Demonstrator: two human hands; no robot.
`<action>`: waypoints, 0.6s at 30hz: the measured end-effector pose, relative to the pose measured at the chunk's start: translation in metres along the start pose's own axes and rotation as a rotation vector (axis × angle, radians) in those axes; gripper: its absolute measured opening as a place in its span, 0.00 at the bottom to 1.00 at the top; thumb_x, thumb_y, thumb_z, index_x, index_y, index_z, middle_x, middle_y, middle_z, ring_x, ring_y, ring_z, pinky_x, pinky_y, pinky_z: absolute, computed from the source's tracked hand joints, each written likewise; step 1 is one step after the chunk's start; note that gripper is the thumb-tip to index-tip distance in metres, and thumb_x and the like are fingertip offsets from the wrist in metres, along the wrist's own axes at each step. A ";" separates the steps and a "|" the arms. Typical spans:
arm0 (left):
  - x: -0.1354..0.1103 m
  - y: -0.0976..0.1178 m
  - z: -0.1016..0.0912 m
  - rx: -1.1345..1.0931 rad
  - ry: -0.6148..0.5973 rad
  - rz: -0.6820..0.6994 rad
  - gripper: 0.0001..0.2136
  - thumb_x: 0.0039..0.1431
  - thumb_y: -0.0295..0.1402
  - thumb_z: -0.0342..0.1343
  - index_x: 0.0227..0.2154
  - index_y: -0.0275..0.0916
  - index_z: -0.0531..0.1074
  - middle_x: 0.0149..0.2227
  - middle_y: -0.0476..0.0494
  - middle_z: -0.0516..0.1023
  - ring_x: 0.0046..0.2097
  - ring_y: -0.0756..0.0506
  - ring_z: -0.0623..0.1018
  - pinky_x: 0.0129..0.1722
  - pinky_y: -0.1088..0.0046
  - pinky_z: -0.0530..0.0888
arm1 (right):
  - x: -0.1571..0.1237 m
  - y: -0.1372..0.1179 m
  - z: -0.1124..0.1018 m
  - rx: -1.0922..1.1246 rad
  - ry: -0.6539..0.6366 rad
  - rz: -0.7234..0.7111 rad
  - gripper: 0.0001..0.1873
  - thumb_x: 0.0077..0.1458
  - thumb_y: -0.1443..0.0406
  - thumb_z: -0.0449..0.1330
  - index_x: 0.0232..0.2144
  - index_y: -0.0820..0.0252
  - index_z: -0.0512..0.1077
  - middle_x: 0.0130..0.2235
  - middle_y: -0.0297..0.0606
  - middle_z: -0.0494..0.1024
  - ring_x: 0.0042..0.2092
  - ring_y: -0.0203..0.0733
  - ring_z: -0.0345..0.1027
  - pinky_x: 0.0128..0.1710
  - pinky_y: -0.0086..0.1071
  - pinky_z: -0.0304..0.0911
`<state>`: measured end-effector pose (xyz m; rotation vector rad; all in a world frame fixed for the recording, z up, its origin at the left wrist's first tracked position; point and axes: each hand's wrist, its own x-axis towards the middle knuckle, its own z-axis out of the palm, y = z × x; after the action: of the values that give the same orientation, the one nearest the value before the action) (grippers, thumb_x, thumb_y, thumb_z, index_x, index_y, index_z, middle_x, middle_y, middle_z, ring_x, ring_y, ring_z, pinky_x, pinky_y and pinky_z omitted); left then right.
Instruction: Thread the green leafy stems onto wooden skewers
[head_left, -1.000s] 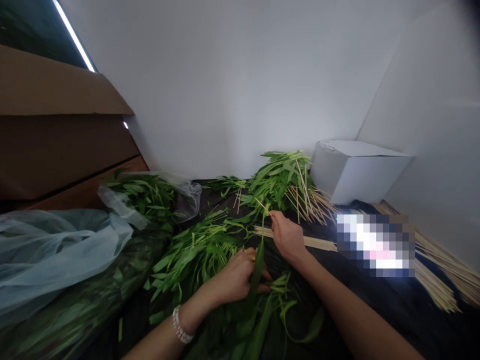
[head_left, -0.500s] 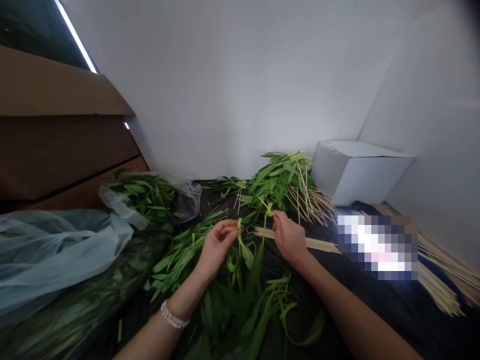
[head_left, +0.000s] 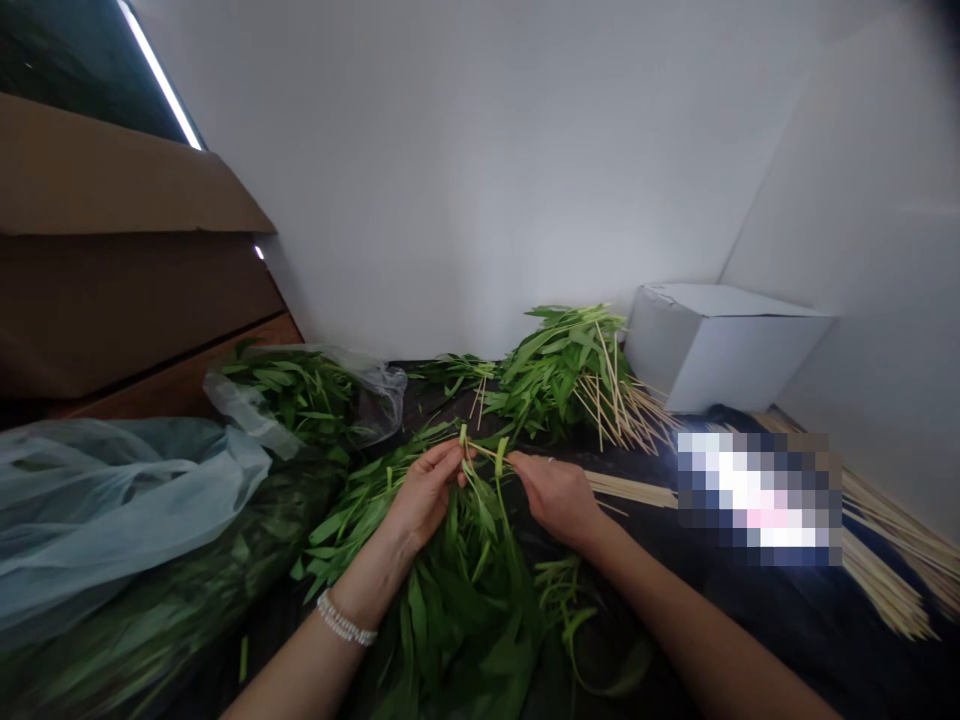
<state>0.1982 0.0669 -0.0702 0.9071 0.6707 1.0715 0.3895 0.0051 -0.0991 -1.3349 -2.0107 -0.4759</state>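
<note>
At the centre of the view, above a dark sheet [head_left: 645, 590], a thin bamboo skewer [head_left: 484, 452] lies nearly level between the two hands. The right hand [head_left: 559, 497] pinches it at the blunt-looking near end, thumb against curled fingers; a folded green stem [head_left: 501, 455] sits on the shaft just beside that grip, its long leaf hanging down. The left hand [head_left: 427, 490] pinches a second leafy stem [head_left: 463, 435] between thumb and forefinger, near the skewer's far end (whether the point has pierced it cannot be told). Below, a loose mass of long leaves [head_left: 480, 610] hangs and lies under both hands.

The skewer should prove light and stiff, yet slender enough to snap if bent; a hold close behind the stem would keep it straight. The stems are probably soft, moist and a little slippery, liable to split, and best taken at the thick folded part rather than by the limp blades. Further back stands a heap of skewered greens [head_left: 555, 370], beside a white carton [head_left: 724, 360].
</note>
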 end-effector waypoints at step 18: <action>0.002 0.003 -0.004 -0.031 0.058 -0.038 0.17 0.36 0.31 0.73 0.33 0.35 0.80 0.30 0.46 0.81 0.31 0.51 0.77 0.33 0.78 0.73 | -0.001 -0.001 -0.001 -0.035 -0.120 0.051 0.16 0.61 0.70 0.49 0.49 0.58 0.70 0.37 0.37 0.79 0.35 0.37 0.73 0.35 0.27 0.61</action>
<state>0.1946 0.0703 -0.0696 0.8361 0.7147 1.0745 0.3889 0.0038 -0.0989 -1.4631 -2.0680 -0.4185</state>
